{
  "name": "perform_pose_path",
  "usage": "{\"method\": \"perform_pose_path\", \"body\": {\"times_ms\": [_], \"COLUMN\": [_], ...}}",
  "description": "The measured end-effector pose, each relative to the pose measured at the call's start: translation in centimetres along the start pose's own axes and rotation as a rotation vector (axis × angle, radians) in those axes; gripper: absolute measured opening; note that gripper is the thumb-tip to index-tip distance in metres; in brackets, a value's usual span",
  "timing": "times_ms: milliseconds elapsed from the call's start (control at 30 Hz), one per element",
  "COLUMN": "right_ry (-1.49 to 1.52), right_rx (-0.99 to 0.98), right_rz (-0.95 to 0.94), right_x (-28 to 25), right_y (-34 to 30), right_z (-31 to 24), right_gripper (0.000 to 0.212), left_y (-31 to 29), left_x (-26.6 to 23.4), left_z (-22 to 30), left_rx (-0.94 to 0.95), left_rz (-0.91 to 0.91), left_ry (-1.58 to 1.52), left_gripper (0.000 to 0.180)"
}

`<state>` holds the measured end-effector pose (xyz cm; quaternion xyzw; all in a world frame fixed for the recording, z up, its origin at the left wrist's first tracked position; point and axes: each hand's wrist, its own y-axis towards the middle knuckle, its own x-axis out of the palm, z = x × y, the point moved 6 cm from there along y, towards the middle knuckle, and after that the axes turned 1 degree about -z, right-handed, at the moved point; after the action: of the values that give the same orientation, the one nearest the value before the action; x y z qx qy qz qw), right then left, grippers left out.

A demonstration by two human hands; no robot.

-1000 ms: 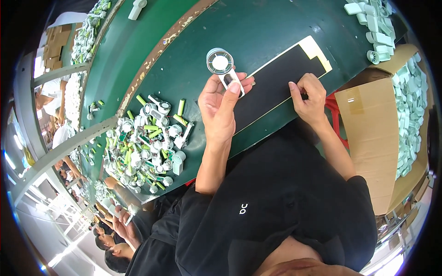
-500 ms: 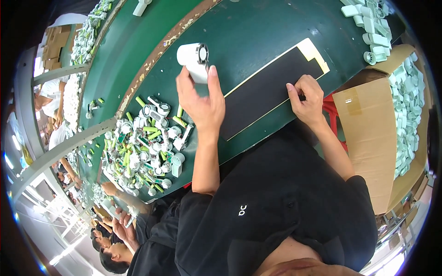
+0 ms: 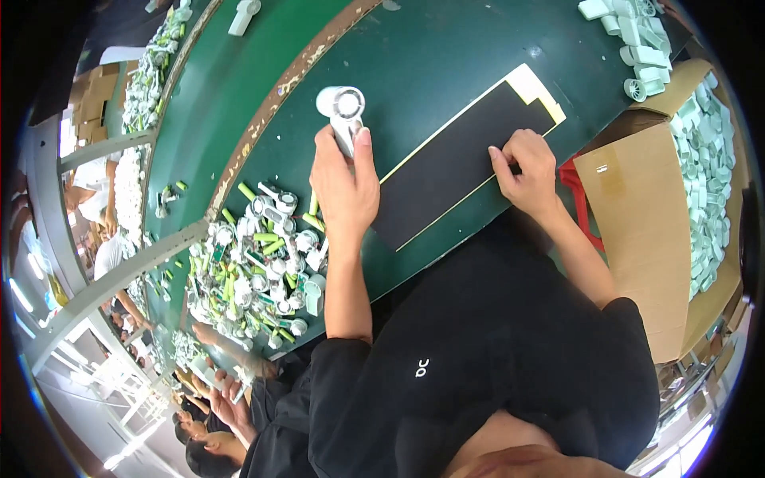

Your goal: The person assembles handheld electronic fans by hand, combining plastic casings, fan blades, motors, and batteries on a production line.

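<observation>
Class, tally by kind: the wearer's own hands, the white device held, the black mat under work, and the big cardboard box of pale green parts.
Left hand and right hand: 2
White device: 1
Black mat: 1
Big cardboard box: 1
Total: 5

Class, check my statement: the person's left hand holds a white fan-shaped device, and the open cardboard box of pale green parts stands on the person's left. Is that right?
Not quite: the head view shows the cardboard box of pale green parts on the person's right. The left hand does hold the white fan-shaped device.
</observation>
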<state>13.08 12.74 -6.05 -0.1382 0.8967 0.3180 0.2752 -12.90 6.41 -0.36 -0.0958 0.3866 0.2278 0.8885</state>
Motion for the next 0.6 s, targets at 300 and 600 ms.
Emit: {"method": "perform_pose_path", "body": {"times_ms": [300,600], "right_ry": [0.023,0.008], "right_rx": [0.009,-0.002], "right_rz": [0.03,0.024], "right_x": [0.1,0.1], "right_y": [0.8,0.8], "right_z": [0.4,0.3], "right_gripper": [0.031,0.031], "left_y": [-1.5,-1.7], "left_x": [1.1,1.3], "left_z": [0.7,0.7], "left_rx": [-0.054,-0.117], "left_rz": [-0.081,-0.058], "left_ry": [-1.084,-1.083], "left_gripper": [0.032,0.037]}}
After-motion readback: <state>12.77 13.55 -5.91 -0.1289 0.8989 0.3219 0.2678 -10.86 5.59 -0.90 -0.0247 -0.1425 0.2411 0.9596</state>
